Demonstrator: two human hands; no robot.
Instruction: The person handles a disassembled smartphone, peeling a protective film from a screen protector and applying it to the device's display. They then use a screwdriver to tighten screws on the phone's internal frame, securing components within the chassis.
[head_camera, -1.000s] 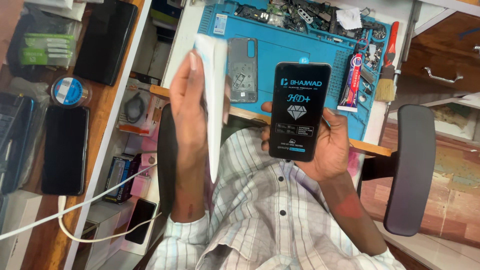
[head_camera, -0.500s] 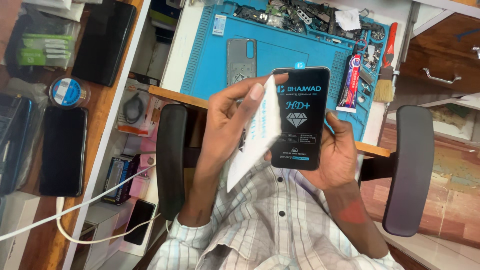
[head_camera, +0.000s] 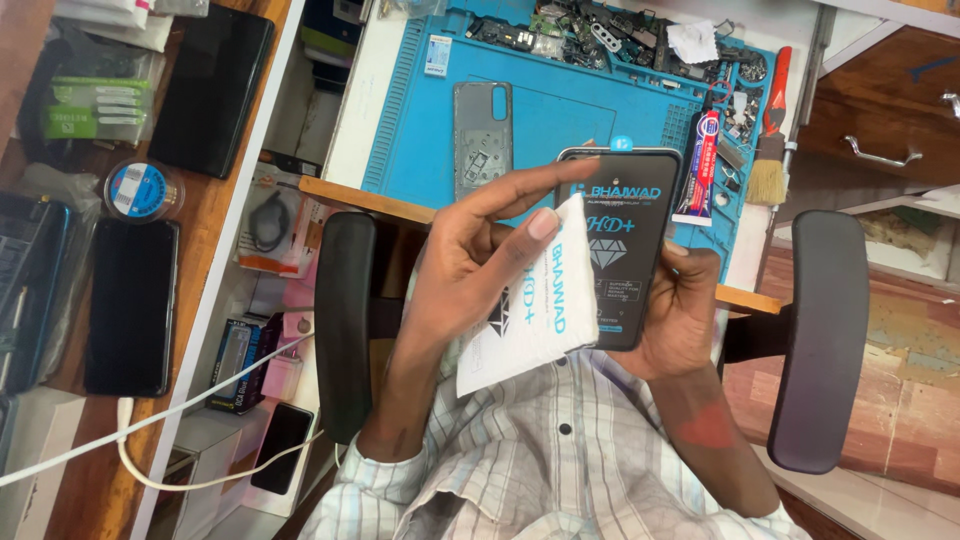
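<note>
A black phone-shaped screen protector panel (head_camera: 622, 245) with white and blue print is held upright over the near edge of the blue work mat (head_camera: 590, 110). A white paper sleeve (head_camera: 525, 305) with blue and black print is held against its left half, tilted. On the mat's far left corner a small white-and-blue label (head_camera: 437, 55) is stuck. Just right of the panel, a red-and-white glue tube (head_camera: 699, 165) lies on the mat. Well left of the mat, a round tape reel with a blue label (head_camera: 140, 190), a dark phone screen (head_camera: 132, 305) and green-labelled packets (head_camera: 85, 110) are seen.
</note>
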